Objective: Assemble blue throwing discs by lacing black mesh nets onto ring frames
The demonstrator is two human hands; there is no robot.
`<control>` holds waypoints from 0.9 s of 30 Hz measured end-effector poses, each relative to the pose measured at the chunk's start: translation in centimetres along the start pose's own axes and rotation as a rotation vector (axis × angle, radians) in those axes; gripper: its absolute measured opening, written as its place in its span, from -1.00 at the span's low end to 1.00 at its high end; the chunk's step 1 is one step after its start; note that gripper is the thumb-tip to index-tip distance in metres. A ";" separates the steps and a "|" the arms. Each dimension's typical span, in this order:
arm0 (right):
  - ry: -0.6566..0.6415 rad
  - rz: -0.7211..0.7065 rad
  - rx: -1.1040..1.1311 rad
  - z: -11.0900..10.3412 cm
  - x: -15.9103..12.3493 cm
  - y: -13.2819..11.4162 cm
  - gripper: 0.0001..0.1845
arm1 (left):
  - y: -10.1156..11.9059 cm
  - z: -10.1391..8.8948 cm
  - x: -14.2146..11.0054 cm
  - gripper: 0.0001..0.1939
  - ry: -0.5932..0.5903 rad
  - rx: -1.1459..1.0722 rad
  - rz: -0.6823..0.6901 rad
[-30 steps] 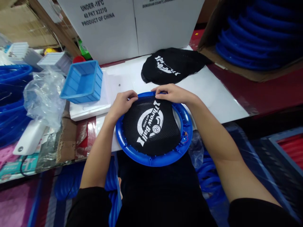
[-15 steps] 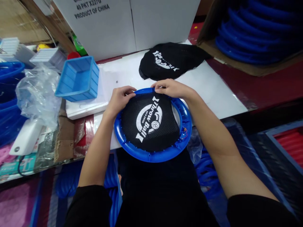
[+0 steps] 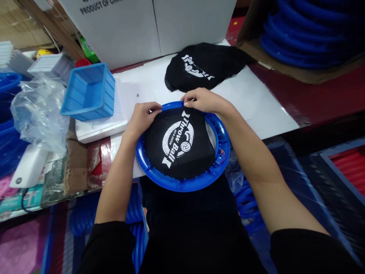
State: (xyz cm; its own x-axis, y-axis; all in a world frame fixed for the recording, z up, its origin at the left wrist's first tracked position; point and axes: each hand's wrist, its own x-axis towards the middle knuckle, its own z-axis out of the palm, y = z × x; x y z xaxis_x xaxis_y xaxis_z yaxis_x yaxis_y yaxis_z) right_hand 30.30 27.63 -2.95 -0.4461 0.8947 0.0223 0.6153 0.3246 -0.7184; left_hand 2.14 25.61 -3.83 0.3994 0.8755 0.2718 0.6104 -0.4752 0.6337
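A blue plastic ring [image 3: 159, 182] rests at the table's near edge, partly over my lap. Black mesh fabric [image 3: 196, 160] printed "Throw Ball" lies across the ring, leaving a gap on the right side. My left hand [image 3: 144, 118] pinches the fabric's edge at the upper left of the rim. At the top of the rim, my right hand [image 3: 201, 99] grips the same edge, thumb and fingers together. Small wires and a circuit piece [image 3: 220, 156] show in the ring's right side. Another black mesh piece [image 3: 199, 68] lies beyond my hands.
Left of the ring, a light blue bin [image 3: 88, 93] stands on a white slab [image 3: 99, 131]. A large white carton [image 3: 128, 30] is behind. At the right back, a cardboard box [image 3: 302, 74] holds several blue rings [image 3: 299, 42]. A clear plastic bag [image 3: 40, 114] lies far left.
The view has shifted slightly, so the ring and table things sit a little higher and further left. Both hands keep their hold at the rim, with the right fingers moved slightly.
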 end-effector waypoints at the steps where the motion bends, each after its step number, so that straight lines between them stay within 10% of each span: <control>1: -0.004 -0.007 -0.002 -0.1 -0.1 0.0 -0.85 | 0.0 -0.1 -0.1 -0.83 -0.002 -0.011 -0.007; 11: -0.044 -0.005 0.017 -0.6 -0.1 0.1 -0.87 | 1.1 0.1 -0.6 -0.85 -0.124 0.098 0.139; 22: 0.032 -0.037 -0.154 0.0 0.4 0.4 -0.75 | 3.5 1.2 0.1 -0.44 -0.277 0.459 0.347; 27: 0.053 -0.021 -0.142 0.7 0.7 0.3 -0.83 | 4.2 1.9 0.4 -0.72 -0.224 0.414 0.292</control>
State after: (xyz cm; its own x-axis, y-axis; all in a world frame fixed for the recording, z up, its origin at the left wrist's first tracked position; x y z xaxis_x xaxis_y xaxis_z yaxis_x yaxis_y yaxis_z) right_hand 29.70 28.18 -3.59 -0.4270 0.9011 0.0760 0.6933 0.3802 -0.6122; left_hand 6.15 23.81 -2.46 0.7006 0.6836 0.2045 0.6522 -0.7298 0.2049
